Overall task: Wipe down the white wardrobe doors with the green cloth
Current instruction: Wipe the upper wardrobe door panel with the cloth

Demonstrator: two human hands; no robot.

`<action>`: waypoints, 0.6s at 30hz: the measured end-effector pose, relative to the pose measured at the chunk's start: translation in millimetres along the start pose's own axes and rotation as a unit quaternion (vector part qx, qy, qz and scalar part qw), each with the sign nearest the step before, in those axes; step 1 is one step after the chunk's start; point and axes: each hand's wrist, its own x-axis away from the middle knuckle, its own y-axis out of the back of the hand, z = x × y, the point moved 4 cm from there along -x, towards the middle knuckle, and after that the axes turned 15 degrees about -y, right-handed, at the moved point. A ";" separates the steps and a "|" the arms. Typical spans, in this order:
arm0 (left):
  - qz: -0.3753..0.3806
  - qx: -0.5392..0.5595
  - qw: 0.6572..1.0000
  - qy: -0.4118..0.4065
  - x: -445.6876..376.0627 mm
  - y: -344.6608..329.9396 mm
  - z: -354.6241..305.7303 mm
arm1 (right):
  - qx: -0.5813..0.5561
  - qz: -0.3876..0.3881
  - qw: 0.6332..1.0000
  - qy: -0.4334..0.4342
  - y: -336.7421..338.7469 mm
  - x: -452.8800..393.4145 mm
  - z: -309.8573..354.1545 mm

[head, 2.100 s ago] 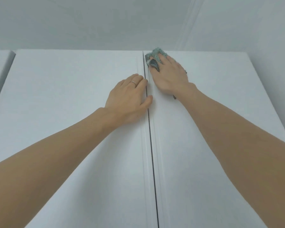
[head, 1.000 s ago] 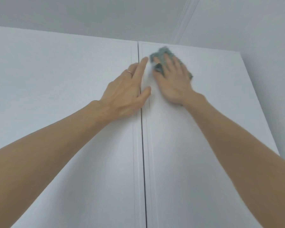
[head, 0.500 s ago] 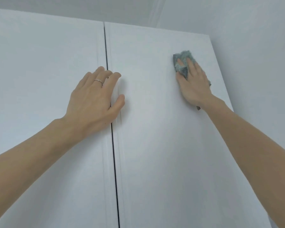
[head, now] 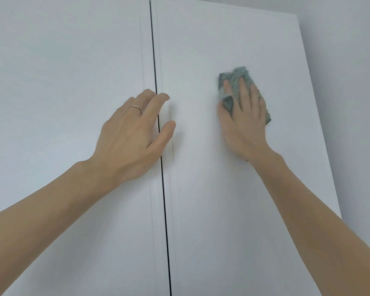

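Your right hand [head: 242, 122] now presses the green cloth [head: 237, 82] flat against the right door [head: 222, 210], roughly mid-panel and toward its upper half. Half a second ago that same hand sat close to the door's outer edge, at about 2 o'clock from your left hand; it has since swept inward and a little down, and now lies at about 3 o'clock from it. Two seconds ago it was up in the top corner by the seam [head: 160, 167]. So the stroke is running back and forth across the upper right door and working downward.

Your fingers lie straight over the cloth, spread and pushing, with folded cloth showing beyond the fingertips at 12 o'clock and along the little-finger side. The thumb edge is slightly blurred, so whether it tucks under a fold is hard to say.

Your left hand [head: 132, 137] holds nothing. It rests open across the seam, palm on the left door [head: 62, 82], thumb and forefinger reaching onto the right one, and a ring [head: 136, 108] shows on one finger. It has stayed there, bracing both doors shut.

By my reading, the top band of the right door is covered; the lower part and the whole left door remain.
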 end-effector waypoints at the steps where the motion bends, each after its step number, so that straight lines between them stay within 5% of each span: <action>1: -0.004 0.015 1.000 0.008 5.2 0.6 -2.0 | 0.012 0.011 0.999 0.052 -10.3 17.4 16.2; 6: -0.014 0.035 0.999 0.023 29.0 3.1 -19.1 | 0.069 0.058 0.975 0.202 -47.6 101.9 54.8; 11: 0.008 0.032 0.999 0.039 65.9 -5.8 -44.2 | 0.104 0.056 0.959 0.258 -39.9 133.9 3.3; 14: 0.029 0.029 0.998 0.041 84.1 -15.4 -57.8 | 0.115 0.057 0.969 0.209 -25.3 122.8 -44.4; 18: 0.066 0.015 0.997 0.024 95.2 -34.7 -65.7 | 0.054 0.034 0.997 0.031 4.2 98.9 -124.2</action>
